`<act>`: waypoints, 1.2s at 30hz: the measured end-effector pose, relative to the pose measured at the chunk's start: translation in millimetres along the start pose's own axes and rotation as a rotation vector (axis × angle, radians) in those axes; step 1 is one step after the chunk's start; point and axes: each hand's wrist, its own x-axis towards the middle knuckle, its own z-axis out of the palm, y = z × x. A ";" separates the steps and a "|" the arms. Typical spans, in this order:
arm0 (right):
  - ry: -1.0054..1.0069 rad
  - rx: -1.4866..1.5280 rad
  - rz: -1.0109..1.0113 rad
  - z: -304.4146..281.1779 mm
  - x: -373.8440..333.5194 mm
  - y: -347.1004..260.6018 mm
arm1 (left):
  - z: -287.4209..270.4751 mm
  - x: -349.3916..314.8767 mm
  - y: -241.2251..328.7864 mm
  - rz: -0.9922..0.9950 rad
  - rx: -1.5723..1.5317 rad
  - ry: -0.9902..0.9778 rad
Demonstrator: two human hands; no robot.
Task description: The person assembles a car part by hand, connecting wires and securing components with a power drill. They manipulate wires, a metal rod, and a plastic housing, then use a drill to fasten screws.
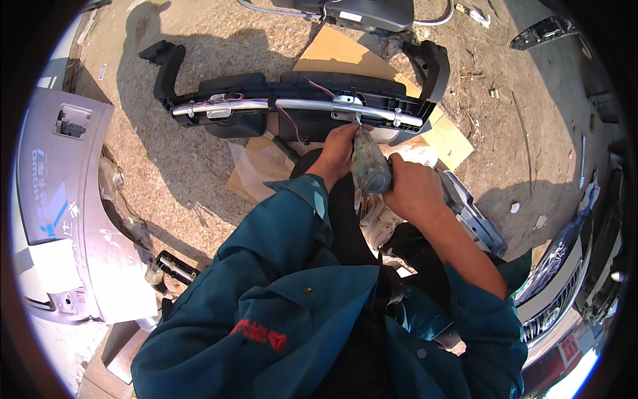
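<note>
A power screwdriver (369, 161) with a scuffed, semi-clear body points away from me, its tip at a metal bracket (347, 101). My right hand (419, 191) is wrapped round its rear grip. Beside the tool's front end, my left hand (337, 150) has its fingers pinched close to the tip; what they hold is too small to make out. The bracket sits on a silver metal tube (256, 104) running along a black truck mirror assembly (166, 78). Loose wires (290, 122) hang from the tube, and black curved arms rise at both ends.
Cardboard (342, 54) lies beneath the assembly on rough ground. Another black part with a hose (379, 14) lies beyond. A silver vehicle panel (80, 166) stands at left with white paper on it. At right are a grille (550, 316) and a black trim piece (543, 33).
</note>
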 end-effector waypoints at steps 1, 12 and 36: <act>0.012 0.006 0.006 1.2 1.4 1.0 | 0.2 -0.4 2.6 -0.008 0.024 0.001; -0.009 -0.001 0.066 -5.0 7.3 -3.3 | -24.1 -24.8 68.2 0.919 1.757 0.303; -0.020 -0.063 0.086 -14.2 34.1 -23.1 | -13.3 -2.2 88.0 0.764 1.862 0.148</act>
